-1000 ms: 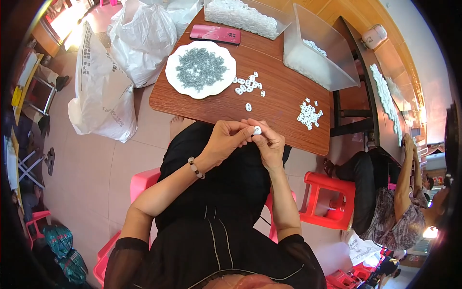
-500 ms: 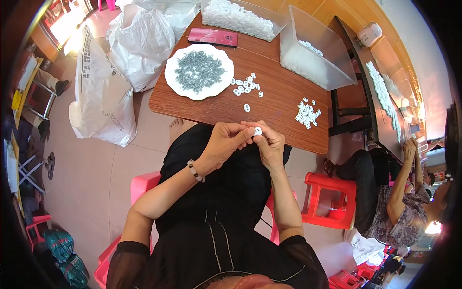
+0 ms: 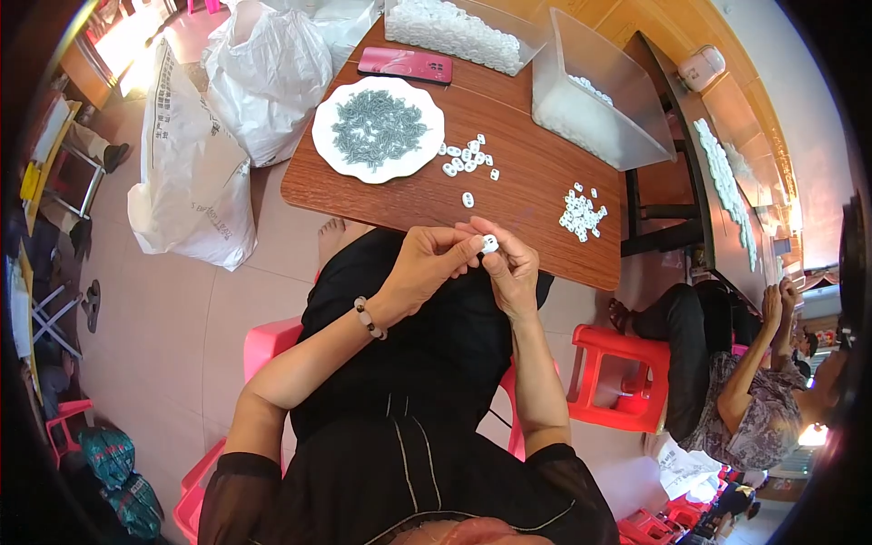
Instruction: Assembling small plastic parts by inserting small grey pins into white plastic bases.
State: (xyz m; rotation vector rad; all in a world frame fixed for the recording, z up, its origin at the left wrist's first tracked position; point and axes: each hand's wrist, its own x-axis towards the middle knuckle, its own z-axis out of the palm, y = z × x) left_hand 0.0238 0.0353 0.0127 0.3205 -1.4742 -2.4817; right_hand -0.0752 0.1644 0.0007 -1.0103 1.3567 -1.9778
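Note:
Just past the near edge of the wooden table, my left hand (image 3: 422,272) and my right hand (image 3: 510,274) meet, both closed in a pinch. Between their fingertips is a small white plastic piece (image 3: 490,243) with dark holes. Beyond the hands, a single similar white piece (image 3: 468,200) lies on the wood. A loose cluster of white pieces (image 3: 467,156) sits beside a scalloped white plate (image 3: 327,154). Thin grey metal bits (image 3: 381,127) cover the plate, too small to tell their exact kind. Farther right lies a heap of smaller white pieces (image 3: 581,213).
At the table's far side stand two clear plastic bins (image 3: 590,109) (image 3: 454,36) holding white parts. A pink phone (image 3: 405,65) lies behind the plate. White sacks (image 3: 195,163) stand left of the table. On the right, another person (image 3: 754,400) works at a dark table near a red stool (image 3: 618,381).
The white piece has turned between my fingertips and more of its holed face shows. Both hands stay nearly in place. The view has shifted slightly.

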